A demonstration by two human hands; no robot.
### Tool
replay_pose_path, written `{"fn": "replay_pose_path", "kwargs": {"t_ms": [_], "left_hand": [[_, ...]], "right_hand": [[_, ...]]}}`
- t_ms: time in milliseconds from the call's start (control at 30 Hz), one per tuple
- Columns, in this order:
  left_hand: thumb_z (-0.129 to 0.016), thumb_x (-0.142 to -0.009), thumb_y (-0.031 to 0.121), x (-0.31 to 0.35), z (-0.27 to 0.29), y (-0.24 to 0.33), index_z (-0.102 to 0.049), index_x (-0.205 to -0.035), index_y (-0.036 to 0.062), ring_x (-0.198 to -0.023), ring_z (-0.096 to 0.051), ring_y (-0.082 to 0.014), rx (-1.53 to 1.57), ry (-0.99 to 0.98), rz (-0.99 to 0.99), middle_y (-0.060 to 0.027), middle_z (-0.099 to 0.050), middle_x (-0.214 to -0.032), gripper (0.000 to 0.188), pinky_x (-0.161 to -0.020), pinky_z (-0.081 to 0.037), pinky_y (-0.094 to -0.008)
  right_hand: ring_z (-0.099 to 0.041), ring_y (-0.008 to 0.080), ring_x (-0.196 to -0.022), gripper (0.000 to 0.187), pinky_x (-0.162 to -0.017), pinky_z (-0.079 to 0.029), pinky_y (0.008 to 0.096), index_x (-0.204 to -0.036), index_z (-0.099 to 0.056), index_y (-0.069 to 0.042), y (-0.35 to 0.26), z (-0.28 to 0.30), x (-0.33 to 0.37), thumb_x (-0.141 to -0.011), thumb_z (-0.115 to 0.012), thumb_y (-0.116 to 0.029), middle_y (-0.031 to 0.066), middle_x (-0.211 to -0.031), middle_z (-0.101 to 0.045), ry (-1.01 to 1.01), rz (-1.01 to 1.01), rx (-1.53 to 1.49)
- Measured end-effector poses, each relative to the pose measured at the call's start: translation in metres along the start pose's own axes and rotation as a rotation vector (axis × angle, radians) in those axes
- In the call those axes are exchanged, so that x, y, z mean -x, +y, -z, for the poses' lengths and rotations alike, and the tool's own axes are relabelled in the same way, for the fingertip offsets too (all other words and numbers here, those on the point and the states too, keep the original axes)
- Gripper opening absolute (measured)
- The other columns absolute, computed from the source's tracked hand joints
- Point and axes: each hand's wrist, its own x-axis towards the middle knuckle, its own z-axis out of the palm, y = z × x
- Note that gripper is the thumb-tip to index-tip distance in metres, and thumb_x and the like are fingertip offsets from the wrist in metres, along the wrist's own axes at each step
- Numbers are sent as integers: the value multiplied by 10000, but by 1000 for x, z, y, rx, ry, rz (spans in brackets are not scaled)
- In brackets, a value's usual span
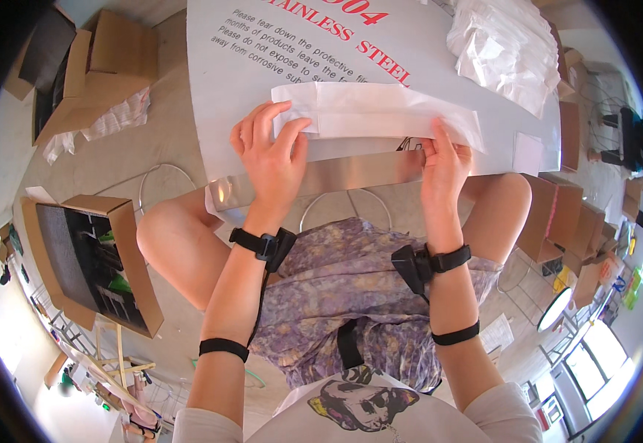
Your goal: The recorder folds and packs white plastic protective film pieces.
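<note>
White strip (377, 111) lies crosswise (long axis left-to-right, right end slightly nearer), hands (270, 159) holding both ends.

Both bare forearms (231, 306) rise from the lower edge. At upper centre, the left hand (268, 153) arches, thumb and forefinger tips apart. Right of centre, the right hand (445, 161) extends one digit upward; its partly hidden grip is hard to judge.
</note>
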Motion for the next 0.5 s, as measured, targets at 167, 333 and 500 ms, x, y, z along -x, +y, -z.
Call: {"fn": "replay_pose_path", "kwargs": {"t_ms": [167, 333, 500], "left_hand": [[-722, -691, 17, -2, 1, 1, -707, -877, 204, -1114, -562, -214, -22, 1, 2, 24, -606, -1146, 264, -964, -333, -410], [-710, -718, 21, 0, 0, 0, -728, -901, 206, -1130, -550, -220, -39, -10, 15, 25, -610, -1182, 261, -1003, -323, -401], [-712, -715, 20, -1, 2, 0, -725, -905, 208, -1136, -551, -221, -43, -21, 13, 27, -612, -1178, 268, -1002, -324, -403]], "right_hand": [[-640, 164, -983, 323, -815, -551, 310, -1197, -596, 44, -2, 1, 3, -918, -683, -93, 86, -1138, -650, -29, -7, 36], [-646, 158, -945, 328, -748, -568, 296, -1191, -601, 54, -5, 2, 3, -916, -686, -103, 96, -1129, -656, -27, -37, 141], [-648, 185, -908, 213, -749, -580, 305, -1068, -610, 77, -6, 2, 2, -920, -645, -71, 130, -1064, -653, -11, -19, 85]]}}
